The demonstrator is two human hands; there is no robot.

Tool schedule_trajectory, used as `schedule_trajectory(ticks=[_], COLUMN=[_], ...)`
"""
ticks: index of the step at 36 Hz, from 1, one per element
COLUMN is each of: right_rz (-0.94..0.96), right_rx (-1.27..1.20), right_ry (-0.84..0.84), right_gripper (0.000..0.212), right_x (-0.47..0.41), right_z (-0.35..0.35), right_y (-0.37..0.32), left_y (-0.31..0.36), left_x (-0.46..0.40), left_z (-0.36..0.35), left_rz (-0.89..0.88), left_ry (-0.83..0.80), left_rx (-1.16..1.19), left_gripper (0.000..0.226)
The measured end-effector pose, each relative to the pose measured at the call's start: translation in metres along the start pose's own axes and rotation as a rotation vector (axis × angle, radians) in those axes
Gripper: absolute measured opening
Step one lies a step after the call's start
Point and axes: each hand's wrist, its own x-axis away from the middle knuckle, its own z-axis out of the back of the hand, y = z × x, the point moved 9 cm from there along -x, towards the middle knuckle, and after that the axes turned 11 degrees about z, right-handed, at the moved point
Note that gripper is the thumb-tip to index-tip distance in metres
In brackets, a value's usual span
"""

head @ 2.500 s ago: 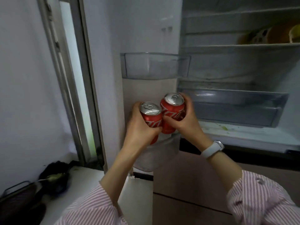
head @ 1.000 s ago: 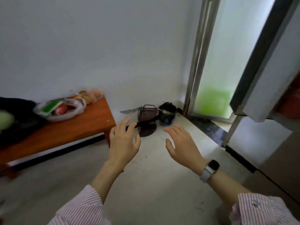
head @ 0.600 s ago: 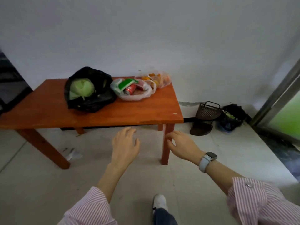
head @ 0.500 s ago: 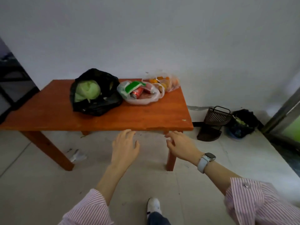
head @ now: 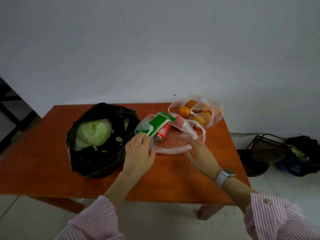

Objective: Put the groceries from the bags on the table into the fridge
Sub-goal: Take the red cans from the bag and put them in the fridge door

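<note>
On the orange wooden table (head: 43, 167) lie three bags. A black bag (head: 97, 163) at the left holds a pale green cabbage (head: 93, 133). A clear bag (head: 174, 146) in the middle holds a red soda can (head: 161, 132), a green packet (head: 158, 123) and something red behind. A clear bag of oranges (head: 213, 116) sits at the back right. My left hand (head: 139, 154) touches the left rim of the middle bag, fingers loosely bent. My right hand (head: 200, 155) is at that bag's right rim with fingers spread; neither hand plainly grips anything.
A white wall stands behind the table. On the tiled floor to the right are a dark mesh basket (head: 266, 148) on a black dustpan-like tray (head: 251, 163) and a black bag with greens (head: 301, 155). Dark furniture shows at the far left edge.
I let go of two red cans at the fridge door, turned left to the table and stepped close. Both empty hands moved forward to the middle clear bag.
</note>
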Motion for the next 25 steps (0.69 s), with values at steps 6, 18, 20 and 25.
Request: schedule_trajectory(ticks=[6, 18, 20, 25], right_rz=[0.001, -0.189, -0.248, -0.232], right_rx=[0.064, 0.323, 0.302, 0.145], right_ry=[-0.011, -0.416, -0.455, -0.356], right_gripper=[0.032, 0.086, 0.081, 0.063], right_x=[-0.074, -0.192, -0.195, -0.208], right_z=[-0.023, -0.119, -0.131, -0.119], right_y=[0.038, 0.133, 0.149, 0.172], left_y=[0.01, 0.001, -0.003, -0.01], left_x=[-0.099, -0.219, -0.224, -0.241], left_z=[-0.041, -0.233, -0.252, -0.246], left_rz=[-0.102, -0.207, -0.185, -0.169], left_ry=[-0.091, -0.642, -0.71, -0.636], left_rx=[-0.002, -0.229, -0.207, 0.037], left_gripper=[0.045, 0.094, 0.091, 0.063])
